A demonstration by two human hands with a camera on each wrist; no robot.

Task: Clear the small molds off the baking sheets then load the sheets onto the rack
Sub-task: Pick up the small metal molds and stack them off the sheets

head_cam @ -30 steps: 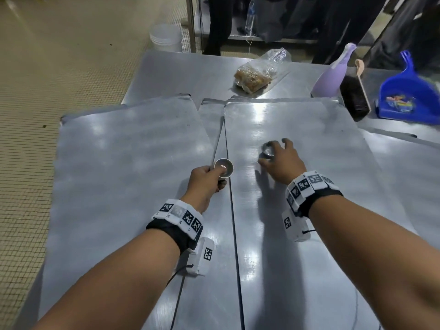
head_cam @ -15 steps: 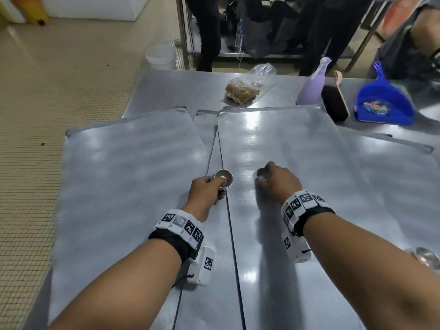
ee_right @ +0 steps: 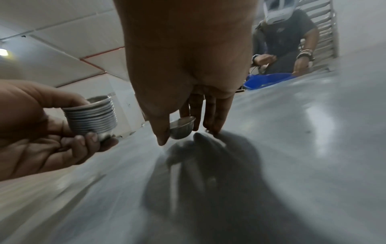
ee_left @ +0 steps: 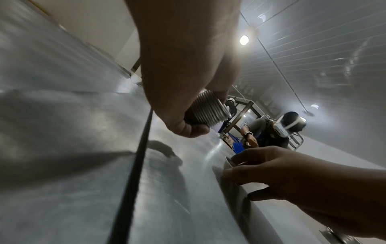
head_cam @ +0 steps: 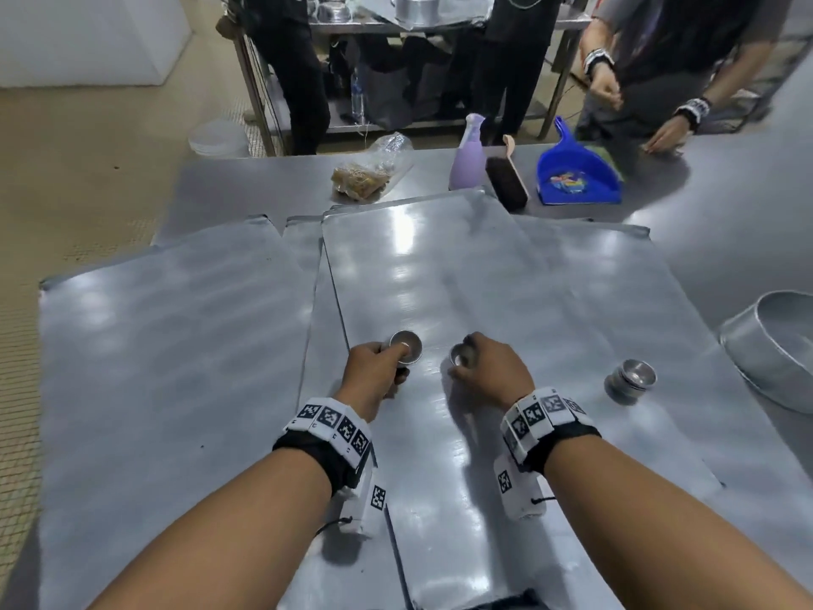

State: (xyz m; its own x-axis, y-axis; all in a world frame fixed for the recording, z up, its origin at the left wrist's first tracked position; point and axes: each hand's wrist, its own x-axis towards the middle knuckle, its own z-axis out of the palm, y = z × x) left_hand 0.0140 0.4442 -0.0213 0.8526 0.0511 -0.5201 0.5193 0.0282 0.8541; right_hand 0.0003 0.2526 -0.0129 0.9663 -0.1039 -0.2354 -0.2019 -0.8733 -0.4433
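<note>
A person's two forearms, each banded at the wrist with black-and-white square-code markers, reach over the overlapping bright steel baking sheets (head_cam: 440,266) that cover a steel table (head_cam: 246,182). The left hand (head_cam: 374,376) grasps a nested stack of small ribbed metal molds (ee_right: 92,117) held above the top sheet, thumb on the rim and fingers curled beneath; from the head view only the top cup's mouth shows. Just at 3 o'clock of it, the right hand (head_cam: 492,372) pinches a single small round metal mold (ee_right: 181,127) between thumb and fingers, tilted just above the sheet; the fingers hide most of it from above. Whether its base touches the sheet cannot be told. At 3 o'clock, well apart, a second short stack of small metal molds (head_cam: 631,379) stands on a sheet, near a large round aluminium pan (head_cam: 774,345) cut off by the frame edge. At 12 o'clock, past the sheets, lie a clear plastic bag of brown food (head_cam: 367,178), a lilac spray bottle (head_cam: 466,160), a dark-bristled hand brush (head_cam: 506,180) and a blue plastic dustpan (head_cam: 576,173) whose coloured sticker is too blurred to read. Beyond stand other people, cropped at the torso, and one at 1 o'clock in a white headset (ee_left: 284,127).
</note>
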